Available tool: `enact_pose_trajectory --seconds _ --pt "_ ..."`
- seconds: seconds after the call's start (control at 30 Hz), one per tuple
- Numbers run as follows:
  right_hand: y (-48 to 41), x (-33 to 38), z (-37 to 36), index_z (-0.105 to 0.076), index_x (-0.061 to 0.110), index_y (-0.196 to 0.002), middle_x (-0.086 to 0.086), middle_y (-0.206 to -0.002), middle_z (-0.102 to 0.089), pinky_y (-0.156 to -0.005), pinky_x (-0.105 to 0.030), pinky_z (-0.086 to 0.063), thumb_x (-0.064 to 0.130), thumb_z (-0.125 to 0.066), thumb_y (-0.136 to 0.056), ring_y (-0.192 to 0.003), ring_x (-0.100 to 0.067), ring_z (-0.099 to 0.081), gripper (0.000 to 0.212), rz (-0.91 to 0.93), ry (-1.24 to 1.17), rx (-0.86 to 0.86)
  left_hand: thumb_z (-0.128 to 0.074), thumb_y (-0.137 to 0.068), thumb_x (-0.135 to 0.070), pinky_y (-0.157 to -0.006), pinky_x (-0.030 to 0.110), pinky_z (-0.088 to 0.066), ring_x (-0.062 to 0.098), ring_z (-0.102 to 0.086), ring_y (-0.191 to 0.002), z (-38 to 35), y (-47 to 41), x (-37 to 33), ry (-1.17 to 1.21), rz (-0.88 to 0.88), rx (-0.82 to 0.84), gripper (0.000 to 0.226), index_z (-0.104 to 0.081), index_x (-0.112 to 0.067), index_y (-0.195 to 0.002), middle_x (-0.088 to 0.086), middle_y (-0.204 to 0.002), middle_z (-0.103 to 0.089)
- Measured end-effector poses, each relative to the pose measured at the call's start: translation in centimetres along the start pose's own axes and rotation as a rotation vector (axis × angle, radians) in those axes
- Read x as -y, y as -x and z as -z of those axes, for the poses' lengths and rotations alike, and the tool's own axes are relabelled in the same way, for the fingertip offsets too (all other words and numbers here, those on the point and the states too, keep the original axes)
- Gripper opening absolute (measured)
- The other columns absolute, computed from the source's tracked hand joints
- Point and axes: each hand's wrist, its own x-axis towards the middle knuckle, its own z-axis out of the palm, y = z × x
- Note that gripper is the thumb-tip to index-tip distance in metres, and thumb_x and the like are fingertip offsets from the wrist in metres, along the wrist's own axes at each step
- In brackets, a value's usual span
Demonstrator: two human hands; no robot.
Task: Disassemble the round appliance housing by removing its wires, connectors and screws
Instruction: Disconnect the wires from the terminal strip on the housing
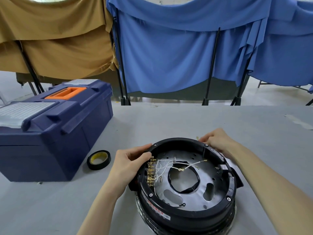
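The grip of the left hand [130, 167] is curled on the left rim of the round housing [186, 216] on the table [169, 119], that of the right hand [218, 143] at the far rim unclear; the rigid shell is judged best held by its rim, its limp white wires [169, 165] by their brass connectors [150, 172].

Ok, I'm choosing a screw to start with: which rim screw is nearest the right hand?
The far-side rim screw on the right, just beside the right hand; the other three lie further off.
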Motion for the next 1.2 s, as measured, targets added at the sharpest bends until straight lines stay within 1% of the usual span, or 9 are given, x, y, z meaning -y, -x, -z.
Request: enact_pose_trajectory --seconds 0.1,0.23,0.43,0.57,0.77,0.93,1.03,1.07,1.2 --pt "-0.5 0.1 0.3 -0.07 -0.006 -0.091 -0.011 -0.07 -0.062 -0.035 -0.012 -0.039 -0.014 -0.06 -0.085 -0.046 -0.008 -0.054 0.015 0.04 -0.069 0.009 -0.07 -0.085 -0.009 -0.064 0.012 -0.051 0.004 -0.071 -0.079 0.1 -0.1 0.1 0.001 -0.001 -0.003 0.025 -0.079 -0.032 -0.092 -0.004 -0.091 -0.077" --pt "-1.6 -0.5 0.8 -0.064 -0.013 -0.095 -0.019 -0.077 -0.064 -0.051 -0.017 -0.056 -0.018 -0.056 -0.086 -0.058 -0.019 -0.065 0.014 0.075 -0.264 -0.049 -0.07 -0.085 -0.008 -0.064 0.011 -0.051 0.003 -0.071 -0.079 0.0 -0.1 0.2 0.008 -0.009 -0.008 0.026 -0.079 -0.031 -0.092 -0.004 -0.091 -0.077" --pt "-3.6 -1.8 1.3 -0.069 -0.008 -0.097 -0.017 -0.087 -0.066 -0.083 -0.028 -0.055 -0.013 -0.064 -0.082 -0.083 -0.025 -0.062 0.017 0.129 -0.3 -0.219 -0.071 -0.084 -0.009 -0.063 0.011 -0.051 0.004 -0.072 -0.078 -0.1 -0.2 0.1 0.011 -0.015 -0.022 0.025 -0.08 -0.031 -0.09 -0.003 -0.089 -0.077" --pt "-4.3 -2.2 1.7 -0.071 -0.002 -0.092 -0.011 -0.077 -0.065 -0.056 -0.017 -0.05 -0.009 -0.066 -0.083 -0.068 -0.019 -0.06 0.013 0.131 -0.278 -0.256 -0.07 -0.085 -0.009 -0.063 0.013 -0.052 0.006 -0.071 -0.076 -0.3 -0.2 0.3 0.008 -0.014 -0.049 0.025 -0.08 -0.031 -0.09 -0.003 -0.088 -0.077" --pt "-5.1 -1.8 1.3 -0.073 0.002 -0.094 -0.011 -0.085 -0.071 -0.039 -0.017 -0.038 -0.004 -0.066 -0.085 -0.057 -0.016 -0.052 0.013 0.085 -0.146 -0.22 -0.07 -0.085 -0.008 -0.063 0.012 -0.051 0.006 -0.072 -0.077 -0.4 0.0 0.3 0.011 -0.017 -0.053 0.027 -0.08 -0.033 -0.09 -0.004 -0.087 -0.077" --pt "-5.5 -1.0 0.3 -0.065 -0.001 -0.114 -0.011 -0.099 -0.069 -0.054 -0.023 -0.046 -0.008 -0.047 -0.093 -0.08 -0.02 -0.057 0.029 0.123 -0.01 -0.131 -0.07 -0.084 -0.008 -0.063 0.012 -0.051 0.004 -0.072 -0.078 -0.4 -0.1 0.3 0.007 -0.016 -0.051 0.026 -0.08 -0.032 -0.09 -0.004 -0.088 -0.077" --pt "-5.3 -0.6 0.1 -0.066 0.002 -0.118 -0.012 -0.112 -0.069 -0.092 -0.029 -0.048 -0.009 -0.041 -0.092 -0.11 -0.022 -0.059 0.037 0.194 0.116 -0.148 -0.07 -0.084 -0.009 -0.064 0.012 -0.051 0.005 -0.072 -0.079 -0.4 -0.2 0.3 0.004 -0.012 -0.046 0.026 -0.079 -0.032 -0.091 -0.005 -0.088 -0.077" --pt "-5.1 -0.5 0.1 -0.067 0.003 -0.117 -0.012 -0.112 -0.069 -0.096 -0.029 -0.046 -0.01 -0.041 -0.092 -0.112 -0.022 -0.059 0.038 0.209 0.12 -0.159 -0.07 -0.084 -0.009 -0.064 0.012 -0.051 0.005 -0.072 -0.079 -0.4 -0.2 0.3 0.003 -0.012 -0.046 0.025 -0.08 -0.031 -0.091 -0.005 -0.088 -0.077" --pt "-3.7 -0.1 0.4 -0.069 0.007 -0.108 -0.011 -0.104 -0.072 -0.072 -0.023 -0.044 -0.008 -0.044 -0.092 -0.092 -0.019 -0.063 0.033 0.248 0.075 -0.158 -0.07 -0.085 -0.007 -0.063 0.012 -0.051 0.006 -0.072 -0.078 -0.4 -0.2 0.4 -0.001 -0.009 -0.064 0.023 -0.079 -0.026 -0.094 -0.003 -0.087 -0.077"
